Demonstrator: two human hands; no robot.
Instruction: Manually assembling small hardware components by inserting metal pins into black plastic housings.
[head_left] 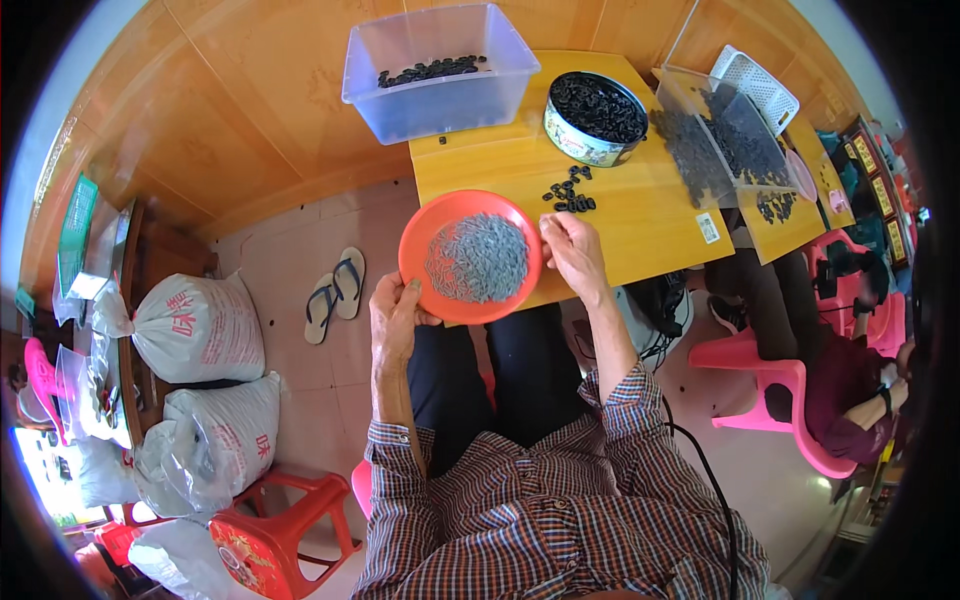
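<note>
A shallow orange-red plastic bowl (412, 245) is over my lap at the table's near edge, holding a heap of small slim grey metal pieces (485, 260), perhaps screws or pins. My left hand (396, 310) grips its lower left rim, thumb on top and fingers beneath. At the right rim, my right hand (575, 255) is closed with thumb and fingers on the edge. Beyond the bowl, several small black parts (570, 195) lie loose on the yellow table (480, 165). A round tin (590, 150) behind them is full of similar black parts.
A clear plastic bin (440, 110) with black parts stands at the back left. Right of the tin are a transparent tray (700, 150) of dark parts and a white basket (755, 90). A co-worker sits on a pink chair (760, 375). Sacks (205, 330), slippers (335, 295) and a red stool (290, 520) are left.
</note>
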